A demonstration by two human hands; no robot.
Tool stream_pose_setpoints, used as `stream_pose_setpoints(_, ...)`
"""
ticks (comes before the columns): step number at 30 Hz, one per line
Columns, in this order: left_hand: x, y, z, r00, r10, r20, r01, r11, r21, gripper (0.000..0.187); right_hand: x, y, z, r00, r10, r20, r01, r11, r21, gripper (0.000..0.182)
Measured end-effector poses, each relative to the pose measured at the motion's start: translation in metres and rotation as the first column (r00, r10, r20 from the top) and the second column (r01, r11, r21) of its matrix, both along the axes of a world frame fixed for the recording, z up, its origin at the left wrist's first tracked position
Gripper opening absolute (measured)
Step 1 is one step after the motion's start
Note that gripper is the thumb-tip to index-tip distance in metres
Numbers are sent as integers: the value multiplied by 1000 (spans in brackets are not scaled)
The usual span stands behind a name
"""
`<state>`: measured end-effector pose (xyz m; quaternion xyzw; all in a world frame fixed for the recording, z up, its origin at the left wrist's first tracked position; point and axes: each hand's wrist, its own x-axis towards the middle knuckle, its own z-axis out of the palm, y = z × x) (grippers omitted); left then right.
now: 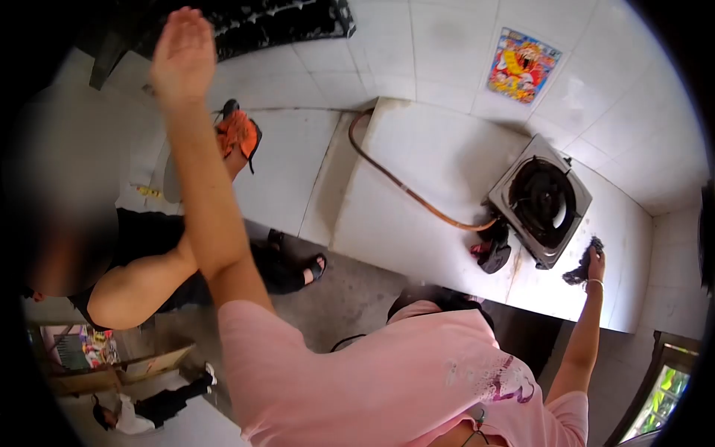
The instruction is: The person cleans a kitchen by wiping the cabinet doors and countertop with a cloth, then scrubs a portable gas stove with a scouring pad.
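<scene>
My right hand [596, 265] reaches out to the white tiled counter [417, 186] and grips a dark, ragged cloth [581, 270]. It rests on the counter just right of a single-burner gas stove [542, 200]. My left hand [182, 52] is raised far to the upper left with a flat palm, holding nothing and touching nothing. My pink shirt [387, 380] fills the lower middle of the view.
A brown hose [402, 186] runs across the counter to the stove, with a dark rag [493, 252] at its end. Another person [149, 276] in dark shorts and sandals is low at the left, near an orange cloth [238, 132]. A colourful poster [523, 64] hangs on the tiled wall.
</scene>
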<state>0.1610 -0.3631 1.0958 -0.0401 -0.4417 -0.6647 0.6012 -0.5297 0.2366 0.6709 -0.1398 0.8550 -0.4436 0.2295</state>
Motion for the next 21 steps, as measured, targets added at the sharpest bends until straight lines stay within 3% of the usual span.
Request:
stream_pose_setpoints(2,-32,46,-36,962,-272,33,274,959,-73,21,-14,29,-17,994,14,107,4,986,-169,38)
stream_pose_setpoints(4,-99,60,-109,990,121,-70,-115,990,88,38,-6,34,-17,991,-127,51,133,981,-142,35)
stream_pose_setpoints(5,-123,78,-133,993,-77,-92,77,997,-8,26,-7,31,-20,991,-108,77,118,985,-126,37)
stream_pose_setpoints(6,-137,132,-137,993,-70,-96,90,971,220,21,-11,43,-22,990,-109,94,119,986,-116,38)
stream_pose_setpoints(9,-167,170,-188,999,-53,-7,50,879,474,15,-35,59,-42,989,-114,91,124,986,-111,48)
stream_pose_setpoints(11,-174,185,-214,995,-72,-66,97,780,619,12,-12,55,-25,987,-145,62,152,978,-143,46)
stream_pose_setpoints(18,-165,201,-270,995,-99,-10,73,660,748,14,14,41,-27,978,-132,159,138,990,-26,49)
stream_pose_setpoints(21,-158,203,-288,998,-55,-1,36,647,761,10,-25,51,-81,994,-65,86,78,986,-149,45)
